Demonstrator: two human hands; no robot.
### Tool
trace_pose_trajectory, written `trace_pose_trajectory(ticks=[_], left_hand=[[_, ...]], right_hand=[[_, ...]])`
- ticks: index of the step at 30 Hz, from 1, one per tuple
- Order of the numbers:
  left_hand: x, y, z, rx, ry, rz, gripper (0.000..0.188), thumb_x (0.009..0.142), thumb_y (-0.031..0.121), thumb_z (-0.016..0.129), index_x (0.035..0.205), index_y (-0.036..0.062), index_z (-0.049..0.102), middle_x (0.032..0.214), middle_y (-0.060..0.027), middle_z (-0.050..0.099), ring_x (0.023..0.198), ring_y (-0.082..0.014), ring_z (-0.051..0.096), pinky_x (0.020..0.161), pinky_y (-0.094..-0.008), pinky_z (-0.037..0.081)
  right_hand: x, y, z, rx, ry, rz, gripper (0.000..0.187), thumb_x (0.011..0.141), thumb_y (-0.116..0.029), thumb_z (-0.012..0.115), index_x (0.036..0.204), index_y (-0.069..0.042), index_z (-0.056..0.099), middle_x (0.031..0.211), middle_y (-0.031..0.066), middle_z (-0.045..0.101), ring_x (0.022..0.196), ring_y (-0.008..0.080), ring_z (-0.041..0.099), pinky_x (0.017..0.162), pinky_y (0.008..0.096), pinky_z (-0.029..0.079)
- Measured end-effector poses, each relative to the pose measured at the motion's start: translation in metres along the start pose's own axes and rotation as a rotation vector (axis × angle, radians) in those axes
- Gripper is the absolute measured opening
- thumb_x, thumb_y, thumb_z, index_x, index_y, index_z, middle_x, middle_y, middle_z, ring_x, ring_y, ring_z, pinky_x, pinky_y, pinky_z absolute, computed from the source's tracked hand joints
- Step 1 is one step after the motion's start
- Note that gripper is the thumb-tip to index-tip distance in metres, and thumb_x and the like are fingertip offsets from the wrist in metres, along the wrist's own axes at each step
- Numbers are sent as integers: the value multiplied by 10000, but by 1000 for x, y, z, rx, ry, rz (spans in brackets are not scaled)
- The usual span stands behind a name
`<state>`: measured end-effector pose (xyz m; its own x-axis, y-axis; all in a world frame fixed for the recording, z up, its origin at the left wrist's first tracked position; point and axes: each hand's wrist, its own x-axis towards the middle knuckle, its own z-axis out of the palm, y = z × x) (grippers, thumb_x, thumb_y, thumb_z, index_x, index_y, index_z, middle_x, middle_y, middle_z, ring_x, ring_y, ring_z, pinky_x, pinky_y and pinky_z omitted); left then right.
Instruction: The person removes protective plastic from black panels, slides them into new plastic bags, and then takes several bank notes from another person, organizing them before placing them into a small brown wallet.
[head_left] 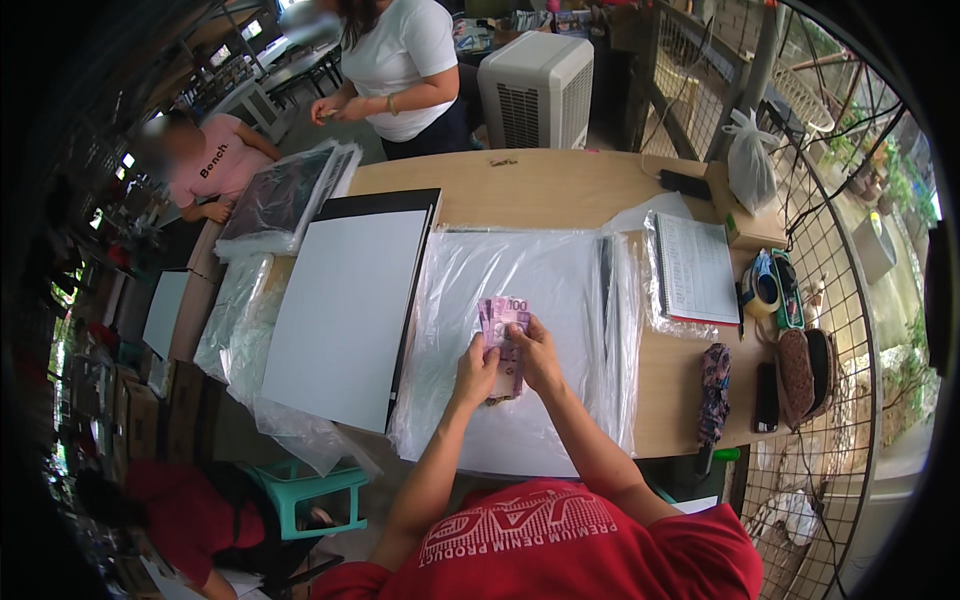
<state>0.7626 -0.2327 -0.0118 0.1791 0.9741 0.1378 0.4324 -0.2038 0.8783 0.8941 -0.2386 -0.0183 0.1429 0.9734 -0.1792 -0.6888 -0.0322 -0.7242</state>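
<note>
Several purple banknotes point(508, 345) are fanned slightly between my two hands, above the middle of the table. My left hand point(476, 370) is closed on their left side, thumb on top. My right hand point(537, 357) grips the right side, its thumb lying across the face of the notes. Under my hands lies a stack of white sheets in clear plastic wrap point(520, 430). To its left rests a large white board with a black border point(345, 300).
Farther left are plastic-wrapped packs point(280, 200). At right lie a spiral notebook point(695, 265), folded umbrella point(714, 395), pouch point(800, 370) and tape roll point(764, 290). A person in white point(405, 70) stands beyond the table near an air cooler point(537, 90). A green stool point(310, 495) is lower left.
</note>
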Motion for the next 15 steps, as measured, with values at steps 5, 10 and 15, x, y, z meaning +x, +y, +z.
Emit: trace_pose_trajectory(ticks=[5, 10, 15], left_hand=[[-5, 13, -4, 16, -65, -130, 176, 853, 135, 629, 961, 14, 561, 899, -209, 650, 871, -385, 639, 708, -440, 494], [-14, 58, -14, 410, 137, 559, 122, 799, 81, 688, 874, 50, 597, 983, -141, 668, 1088, -261, 570, 990, -458, 385], [-6, 59, -23, 355, -26, 547, 104, 815, 128, 691, 853, 53, 629, 1015, -107, 677, 1040, -275, 595, 1056, -571, 265]], right_hand=[[2, 6, -11, 52, 54, -39, 196, 932, -49, 556, 1123, -4, 557, 978, 82, 642, 787, 136, 616, 702, 309, 534], [-4, -16, -22, 12, 153, 121, 354, 877, -44, 584, 1217, -10, 492, 939, 136, 615, 751, 194, 617, 657, 332, 523], [-13, -42, -19, 66, 18, 287, 409, 901, -140, 622, 1268, -37, 473, 944, 124, 610, 816, 206, 618, 701, 374, 516]])
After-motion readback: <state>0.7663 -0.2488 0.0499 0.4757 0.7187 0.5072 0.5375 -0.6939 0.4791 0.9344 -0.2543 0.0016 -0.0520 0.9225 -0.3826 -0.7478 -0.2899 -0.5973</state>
